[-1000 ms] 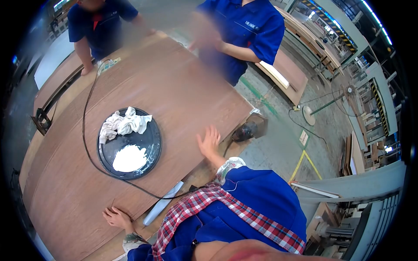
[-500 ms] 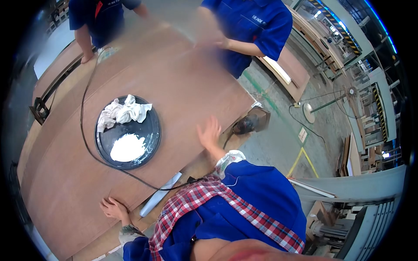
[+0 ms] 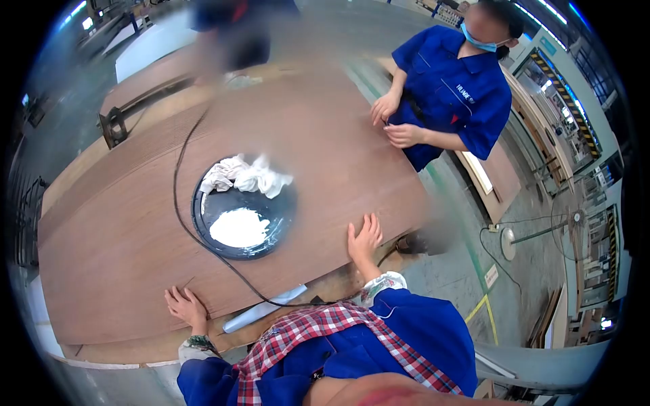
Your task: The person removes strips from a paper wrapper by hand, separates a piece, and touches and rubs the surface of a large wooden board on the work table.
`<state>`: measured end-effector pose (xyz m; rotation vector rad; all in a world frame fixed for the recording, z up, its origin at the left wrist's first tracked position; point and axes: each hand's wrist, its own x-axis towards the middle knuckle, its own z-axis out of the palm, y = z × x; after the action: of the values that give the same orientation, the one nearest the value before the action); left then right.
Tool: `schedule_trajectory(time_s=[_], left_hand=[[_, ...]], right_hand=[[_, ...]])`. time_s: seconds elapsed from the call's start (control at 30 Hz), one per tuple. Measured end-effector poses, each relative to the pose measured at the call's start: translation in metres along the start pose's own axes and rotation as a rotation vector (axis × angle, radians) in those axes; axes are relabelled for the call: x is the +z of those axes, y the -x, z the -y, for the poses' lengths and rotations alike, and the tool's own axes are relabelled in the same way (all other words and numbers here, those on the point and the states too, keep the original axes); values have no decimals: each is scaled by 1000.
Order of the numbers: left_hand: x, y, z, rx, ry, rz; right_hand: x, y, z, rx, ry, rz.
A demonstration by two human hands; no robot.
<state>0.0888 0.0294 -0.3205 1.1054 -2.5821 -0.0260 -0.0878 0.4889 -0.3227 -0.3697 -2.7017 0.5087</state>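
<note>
My left hand (image 3: 185,308) rests flat on the near left of a brown wood panel (image 3: 128,271), fingers spread and holding nothing. Farther right, my right hand (image 3: 365,237) lies open on the same panel, close to its near edge. Between and beyond my hands sits a round black tray (image 3: 198,203). It carries crumpled white rags (image 3: 247,176) and a patch of white paste (image 3: 240,229). A black cable (image 3: 177,176) loops across the panel past the tray toward my body.
A long pale-blue object (image 3: 264,308) lies along the near edge, by my plaid apron strap. Beside my right hand is a dark, partly blurred power tool (image 3: 409,242). One co-worker (image 3: 460,95) stands at the far right corner; another (image 3: 237,34), blurred, is at the far side.
The view has shifted, so the panel and tray appear farther right. Both my hands stay flat on the panel. The right co-worker has brought both hands together near the panel's corner.
</note>
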Motion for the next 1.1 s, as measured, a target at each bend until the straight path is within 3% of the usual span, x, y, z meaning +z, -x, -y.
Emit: schedule_trajectory(time_s=[1.1], left_hand=[[10,-2,3,43,-112,-20]], right_hand=[[23,-3,-15,2,10,-24]])
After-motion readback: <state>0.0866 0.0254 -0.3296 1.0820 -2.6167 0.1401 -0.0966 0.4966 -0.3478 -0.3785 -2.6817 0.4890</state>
